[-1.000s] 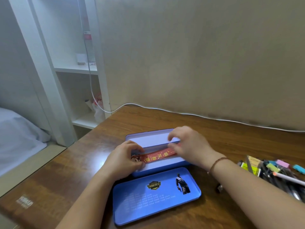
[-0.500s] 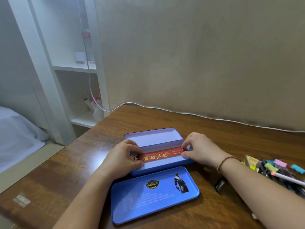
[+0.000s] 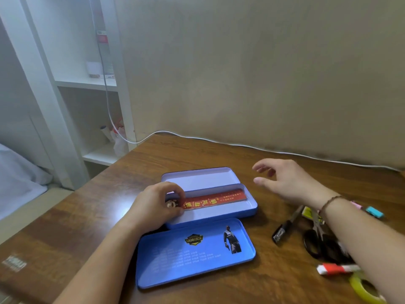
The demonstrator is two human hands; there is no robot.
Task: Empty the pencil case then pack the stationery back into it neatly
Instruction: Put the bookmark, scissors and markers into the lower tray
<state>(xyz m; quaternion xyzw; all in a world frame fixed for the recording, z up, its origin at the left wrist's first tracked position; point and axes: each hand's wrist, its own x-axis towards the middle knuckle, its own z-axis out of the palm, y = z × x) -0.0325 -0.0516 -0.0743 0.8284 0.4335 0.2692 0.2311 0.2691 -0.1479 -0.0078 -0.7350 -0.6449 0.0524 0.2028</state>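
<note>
A blue tin pencil case (image 3: 252,208) lies open on the wooden desk, its hinged lid (image 3: 201,176) folded back behind it. A red ruler (image 3: 215,200) with gold characters lies lengthwise inside the case. My left hand (image 3: 155,205) pinches the ruler's left end, by a small round charm. My right hand (image 3: 285,179) hovers above the desk to the right of the case, fingers spread and holding nothing. A blue inner tray (image 3: 195,251) printed with a figure and a badge lies in front of the case.
To the right lie loose stationery items: a black pen (image 3: 285,227), black-handled scissors (image 3: 317,242), a red-and-white eraser (image 3: 335,268), a yellow tape roll (image 3: 363,288), and pink and teal pieces (image 3: 374,211). A white cable (image 3: 219,142) runs along the wall. White shelves (image 3: 87,82) stand at left.
My right hand has let go of the ruler's right end and lifted away to the right. The ruler now lies flat in the case. The left hand stays on its left end.
</note>
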